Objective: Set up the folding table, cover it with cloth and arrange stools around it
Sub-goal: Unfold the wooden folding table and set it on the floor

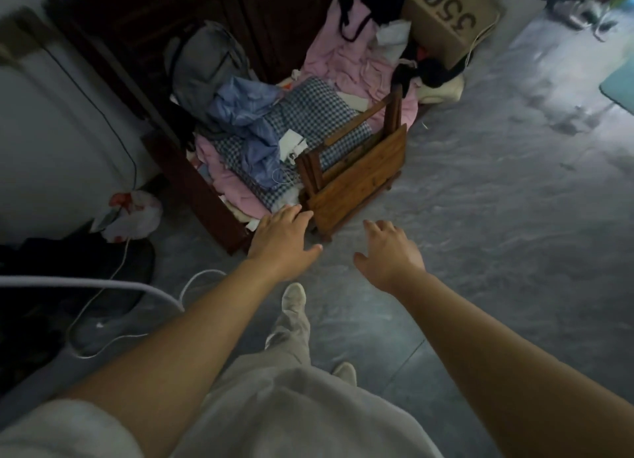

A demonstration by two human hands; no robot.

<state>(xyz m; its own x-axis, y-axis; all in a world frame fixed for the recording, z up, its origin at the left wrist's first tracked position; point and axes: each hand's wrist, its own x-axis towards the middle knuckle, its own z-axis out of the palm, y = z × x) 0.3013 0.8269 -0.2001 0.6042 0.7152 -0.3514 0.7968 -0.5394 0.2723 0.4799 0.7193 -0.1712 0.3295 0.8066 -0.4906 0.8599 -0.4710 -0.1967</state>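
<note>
The wooden folding table [356, 179] lies folded on its side on the grey floor [497, 217], legs toward a clothes pile [343, 62] topped by a blue checked cloth [308, 114]. The left hand [283, 236], fingers extended, is just beside the table's near corner; contact cannot be confirmed. The right hand [389, 255], fingers spread, is near the same corner, holding nothing.
</note>
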